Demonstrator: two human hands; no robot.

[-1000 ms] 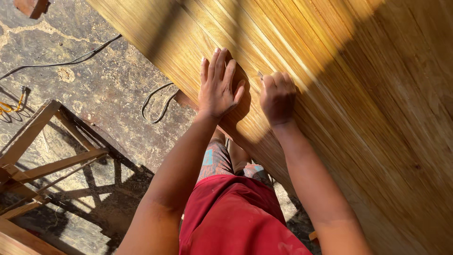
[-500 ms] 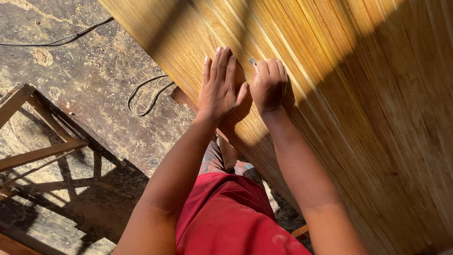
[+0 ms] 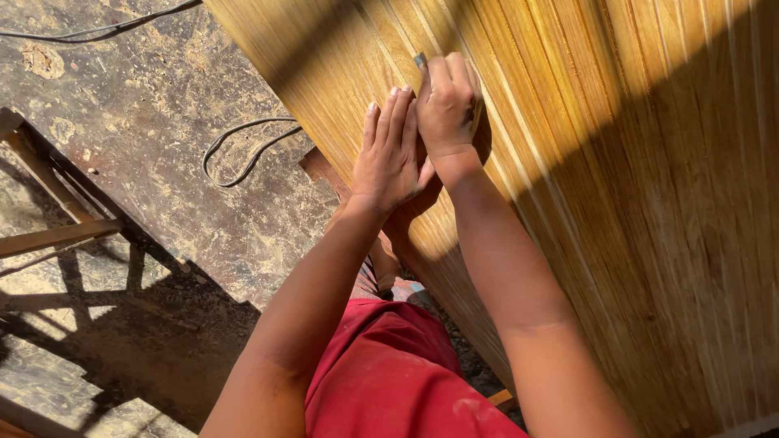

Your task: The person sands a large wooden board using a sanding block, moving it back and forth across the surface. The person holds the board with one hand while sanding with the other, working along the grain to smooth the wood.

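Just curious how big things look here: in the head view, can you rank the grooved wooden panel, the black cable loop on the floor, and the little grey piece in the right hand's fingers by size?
1. Grooved golden wooden panel
2. Black cable loop
3. Small grey piece pinched by the right hand

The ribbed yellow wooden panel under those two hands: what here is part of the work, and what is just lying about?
In use:
- ribbed yellow wooden panel
- left hand, flat on the panel
- right hand, closed on a small grey piece

Lying about:
- black looped cable on the dusty stone floor
- bare wooden frame
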